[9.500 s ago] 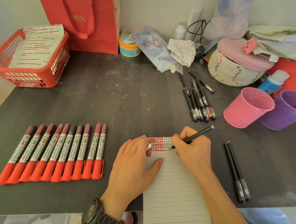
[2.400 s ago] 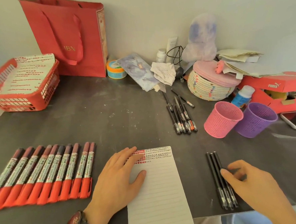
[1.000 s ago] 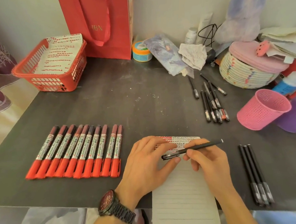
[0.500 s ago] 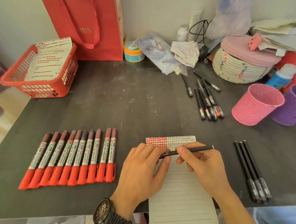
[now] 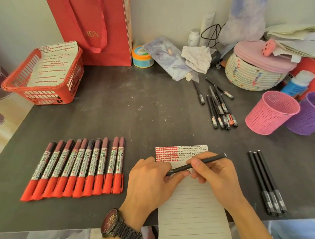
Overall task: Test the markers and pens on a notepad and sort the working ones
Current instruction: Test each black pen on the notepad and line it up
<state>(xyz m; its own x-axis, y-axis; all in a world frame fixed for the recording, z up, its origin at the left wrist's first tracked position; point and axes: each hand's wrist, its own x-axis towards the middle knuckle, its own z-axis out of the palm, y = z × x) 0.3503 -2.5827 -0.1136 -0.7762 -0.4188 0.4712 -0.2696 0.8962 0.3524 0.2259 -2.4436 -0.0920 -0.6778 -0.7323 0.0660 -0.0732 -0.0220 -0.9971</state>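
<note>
Slanting over notepad (image 5: 191, 209), slim black pen (image 5: 210, 159).

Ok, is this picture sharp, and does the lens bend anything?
Head view: markers' labels soft, barely legible; basket at the left smeared by slight blur; bag slants outward, likely wide-angle stretch; light even, shadows faint.

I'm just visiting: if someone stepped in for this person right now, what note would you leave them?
Left hand rests on the notepad, fingers pinching the end of a black pen; right hand grips its barrel.
Done, it seems: red markers in a row left of the pad, three black pens side by side on the right; red and black test marks fill the pad's top.
Remaining: test this pen, then the loose pens by the pink cup.
</note>
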